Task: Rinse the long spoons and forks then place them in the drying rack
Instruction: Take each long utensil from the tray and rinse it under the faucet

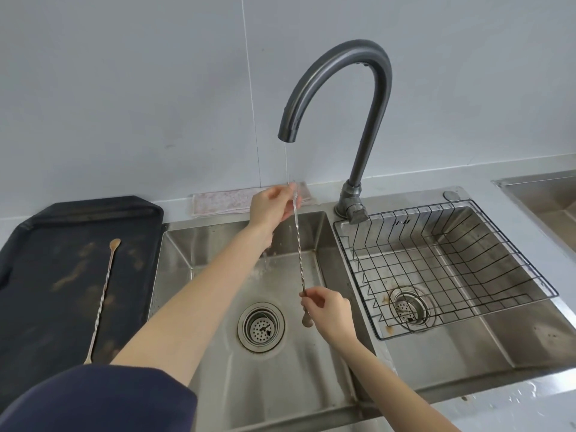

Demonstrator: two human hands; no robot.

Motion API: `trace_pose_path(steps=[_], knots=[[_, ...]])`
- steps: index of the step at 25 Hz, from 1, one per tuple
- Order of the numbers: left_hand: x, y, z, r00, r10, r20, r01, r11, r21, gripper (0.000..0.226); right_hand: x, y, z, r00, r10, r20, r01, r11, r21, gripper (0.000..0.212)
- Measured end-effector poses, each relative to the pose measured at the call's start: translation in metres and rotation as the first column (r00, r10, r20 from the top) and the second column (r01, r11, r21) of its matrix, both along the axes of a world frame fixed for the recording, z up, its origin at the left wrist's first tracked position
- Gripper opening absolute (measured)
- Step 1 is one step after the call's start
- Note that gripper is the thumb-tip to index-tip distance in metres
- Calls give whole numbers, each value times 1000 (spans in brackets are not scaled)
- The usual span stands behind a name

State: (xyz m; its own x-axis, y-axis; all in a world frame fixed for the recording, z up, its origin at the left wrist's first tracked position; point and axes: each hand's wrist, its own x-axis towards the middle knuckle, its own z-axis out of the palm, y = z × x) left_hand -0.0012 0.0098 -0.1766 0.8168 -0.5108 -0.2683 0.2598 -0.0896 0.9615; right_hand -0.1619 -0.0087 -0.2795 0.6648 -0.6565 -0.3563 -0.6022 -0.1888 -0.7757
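I held a long twisted spoon (298, 244) under the tap's (339, 98) thin stream.

My left hand (271, 207) pinched its top end at the water, my right hand (327, 310) pinched it near the bottom, over the left sink (218, 385); another spoon (103, 294) lay on the black tray (46, 244), the rack (452, 266) sat right.

- A black tray (62, 219) lay left of the sink (237, 385).
- A folded cloth (218, 202) sat against the wall behind it.
- Another basin (542, 194) showed far right.
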Motion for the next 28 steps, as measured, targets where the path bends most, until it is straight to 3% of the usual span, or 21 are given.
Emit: trace_pose_path(steps=[7,12,17,20,28], knots=[[-16,10,-15,981,-161,104,146,980,136,20,-3,1,1,999,-29,15,29,999,17,14],[2,7,-8,979,-75,190,41,984,174,22,-4,3,1,1000,-16,19,17,999,-45,12],[-5,10,-17,983,-168,80,150,970,191,27,5,1,7,998,-52,29,55,993,-107,4],[-3,10,-14,981,-188,42,180,973,147,28,6,2,6,997,-71,11,72,994,-79,20],[-4,10,-8,994,-104,32,102,993,60,16,10,3,4,996,-83,10,84,990,-112,17]])
